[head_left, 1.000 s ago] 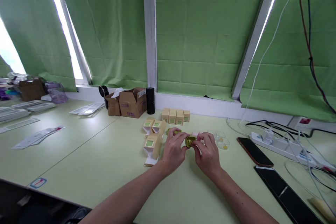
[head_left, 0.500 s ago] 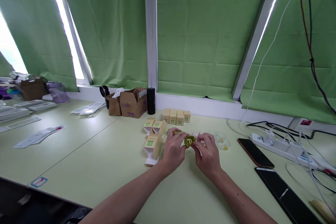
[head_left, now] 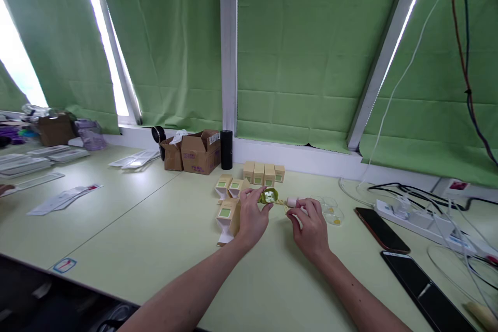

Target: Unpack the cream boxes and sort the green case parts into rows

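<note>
My left hand [head_left: 251, 218] pinches a small round green case [head_left: 268, 196] just above the pale green table [head_left: 163, 228]; its face shows a whitish patch. My right hand [head_left: 309, 225] is curled a little to the right, fingertips closed on a small yellowish piece [head_left: 288, 211]. A small pink item [head_left: 292, 202] lies just beyond my right fingers. Left of my left hand stands an open tan carton [head_left: 227, 216] with a green label. Two more open cartons [head_left: 229, 187] sit behind it.
A row of closed tan cartons [head_left: 263, 173] stands near the window sill. Clear plastic cups [head_left: 331, 211] lie right of my hands. Two phones [head_left: 382, 230], a power strip [head_left: 416, 216] and cables are at the right. Brown boxes [head_left: 199, 152] and a black cylinder [head_left: 226, 150] sit behind.
My hands, joined on the green case before, have separated. The left hand has carried the case up and to the left; the right hand stays low near the table.
</note>
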A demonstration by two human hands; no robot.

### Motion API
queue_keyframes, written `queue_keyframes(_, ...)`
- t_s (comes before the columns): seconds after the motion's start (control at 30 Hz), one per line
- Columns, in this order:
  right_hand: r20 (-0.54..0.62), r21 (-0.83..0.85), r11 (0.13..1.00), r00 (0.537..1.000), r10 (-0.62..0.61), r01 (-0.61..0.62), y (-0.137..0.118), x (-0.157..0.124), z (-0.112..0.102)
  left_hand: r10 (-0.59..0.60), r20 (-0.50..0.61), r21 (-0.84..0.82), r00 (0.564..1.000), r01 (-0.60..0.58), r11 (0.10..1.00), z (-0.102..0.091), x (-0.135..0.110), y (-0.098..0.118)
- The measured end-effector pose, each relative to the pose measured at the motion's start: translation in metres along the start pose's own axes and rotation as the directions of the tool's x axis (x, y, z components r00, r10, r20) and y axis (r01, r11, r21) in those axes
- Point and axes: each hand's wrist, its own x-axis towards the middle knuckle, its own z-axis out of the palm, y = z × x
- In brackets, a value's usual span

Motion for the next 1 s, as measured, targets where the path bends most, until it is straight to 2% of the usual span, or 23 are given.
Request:
queue_keyframes(0.17, 0.181, -0.108, 0.989, 0.976, 0.121, -0.103, 0.014, -0.001, 0.020, -0.148, 0.000, -0.041, 0.989, 0.148, 0.988, 0.001, 0.002, 0.000)
queue_keyframes(0.3, 0.318, -0.206, 0.968, 0.926, 0.204, -0.142, 0.016, 0.006, 0.032, -0.191, 0.000, -0.061, 0.982, 0.191, 0.980, 0.001, 0.003, -0.001)
queue_keyframes(0.47, 0.400, -0.293, 0.944, 0.877, 0.265, -0.152, 0.014, 0.016, 0.042, -0.211, 0.007, -0.090, 0.977, 0.211, 0.973, 0.001, 0.003, -0.001)
queue_keyframes(0.67, 0.418, -0.344, 0.927, 0.859, 0.295, -0.151, 0.014, 0.019, 0.048, -0.253, 0.011, -0.118, 0.967, 0.252, 0.960, 0.001, 0.003, 0.001)
queue_keyframes(0.9, 0.374, -0.323, 0.934, 0.886, 0.273, -0.152, 0.015, 0.016, 0.047, -0.284, -0.008, -0.202, 0.959, 0.276, 0.940, 0.002, 0.004, 0.000)
queue_keyframes(1.0, 0.350, -0.296, 0.944, 0.902, 0.252, -0.149, 0.013, 0.013, 0.041, -0.310, 0.033, -0.274, 0.950, 0.307, 0.911, 0.002, 0.005, 0.001)
